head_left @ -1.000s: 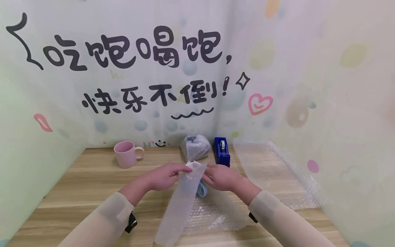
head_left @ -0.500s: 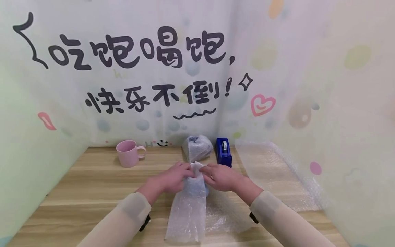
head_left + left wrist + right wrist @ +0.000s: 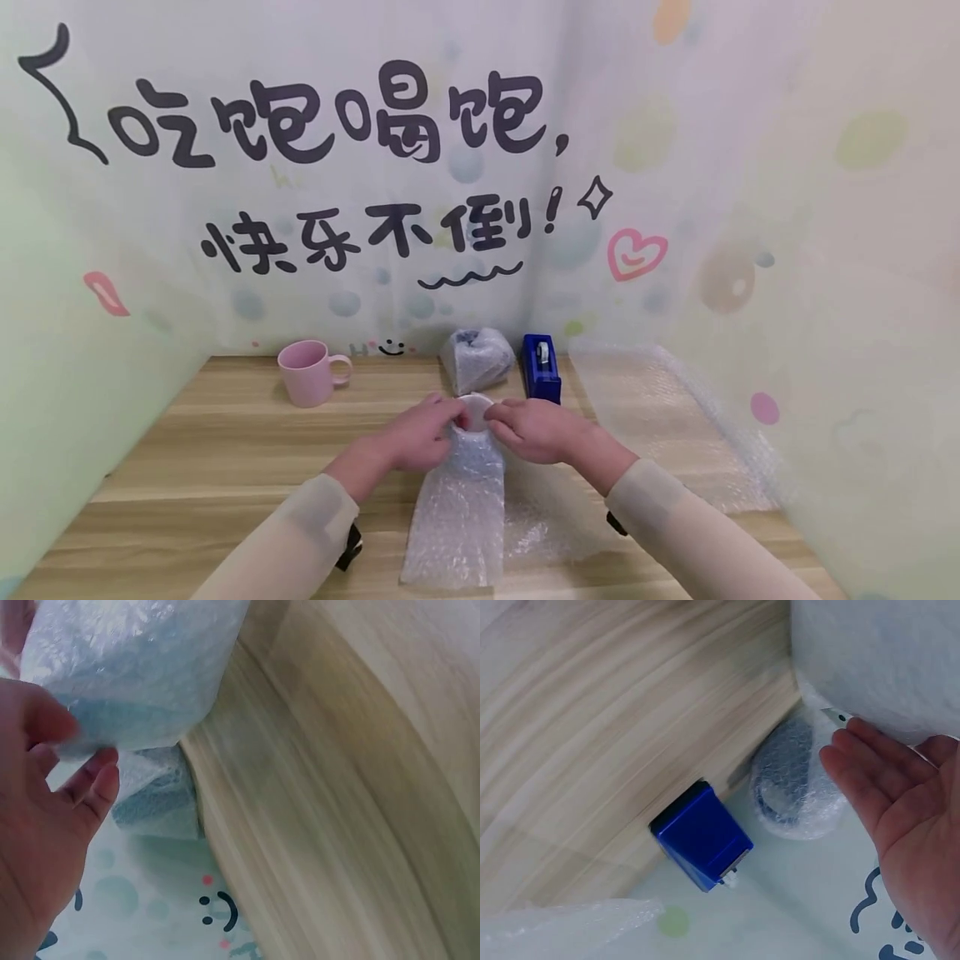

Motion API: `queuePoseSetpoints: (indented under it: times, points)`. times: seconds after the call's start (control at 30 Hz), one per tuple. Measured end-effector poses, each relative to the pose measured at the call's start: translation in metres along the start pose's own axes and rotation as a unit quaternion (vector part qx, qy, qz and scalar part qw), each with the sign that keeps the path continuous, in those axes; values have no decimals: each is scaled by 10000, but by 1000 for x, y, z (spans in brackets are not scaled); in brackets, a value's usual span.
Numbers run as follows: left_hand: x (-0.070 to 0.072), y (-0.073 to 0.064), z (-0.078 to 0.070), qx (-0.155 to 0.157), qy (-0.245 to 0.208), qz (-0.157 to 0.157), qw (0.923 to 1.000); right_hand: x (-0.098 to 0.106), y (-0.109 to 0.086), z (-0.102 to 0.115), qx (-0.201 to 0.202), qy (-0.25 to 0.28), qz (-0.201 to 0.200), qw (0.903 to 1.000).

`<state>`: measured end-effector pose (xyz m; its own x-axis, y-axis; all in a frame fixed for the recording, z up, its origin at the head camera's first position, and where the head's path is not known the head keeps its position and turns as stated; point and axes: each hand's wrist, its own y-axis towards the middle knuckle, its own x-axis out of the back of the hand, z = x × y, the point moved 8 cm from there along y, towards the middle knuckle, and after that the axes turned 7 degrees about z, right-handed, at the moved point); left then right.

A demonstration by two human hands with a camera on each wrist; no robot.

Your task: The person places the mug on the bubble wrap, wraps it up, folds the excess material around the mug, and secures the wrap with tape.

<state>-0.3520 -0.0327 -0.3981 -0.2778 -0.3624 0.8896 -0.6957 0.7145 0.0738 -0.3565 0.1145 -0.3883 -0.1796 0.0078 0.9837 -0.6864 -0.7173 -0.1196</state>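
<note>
A light blue mug (image 3: 477,413), pale inside, stands between both hands with its mouth facing up. Bubble wrap (image 3: 456,529) covers its near side and trails down toward the front of the table. At the left of the rim my left hand (image 3: 422,435) pinches the wrap's edge, a finger dipping into the mouth. My right hand (image 3: 536,429) pinches the wrap at the opposite side of the rim. In the left wrist view, blue shows through the wrap beside the left fingertips (image 3: 105,761). The right wrist view has the right fingers (image 3: 855,769) fairly straight along the wrapped side.
A bubble-wrapped bundle (image 3: 480,360) sits behind the mug. Right of it stands a blue tape dispenser (image 3: 542,371). A pink mug (image 3: 306,379) is at the back left. Another bubble wrap sheet (image 3: 660,425) lies along the right of the wooden table (image 3: 247,467).
The left hand has moved right and drawn the wrap over the mug's near side, covering the blue handle. The wrap now hangs straight toward the front. The right hand stays nearly still.
</note>
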Motion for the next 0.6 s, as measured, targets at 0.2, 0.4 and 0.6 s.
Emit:
queuePoseSetpoints:
  times: [0.2, 0.4, 0.6]
  points:
    - [14, -12, 1, -246, -490, -230, 9982, -3, 4, -4, -210, 341, 88, 9992]
    - [19, -17, 6, -474, -363, -426, 9973, -1, 7, -1, -192, 240, 108, 9995]
    - [15, -7, 5, -531, -648, -143, 9964, 0, 9, 2, 19, 93, 91, 9999]
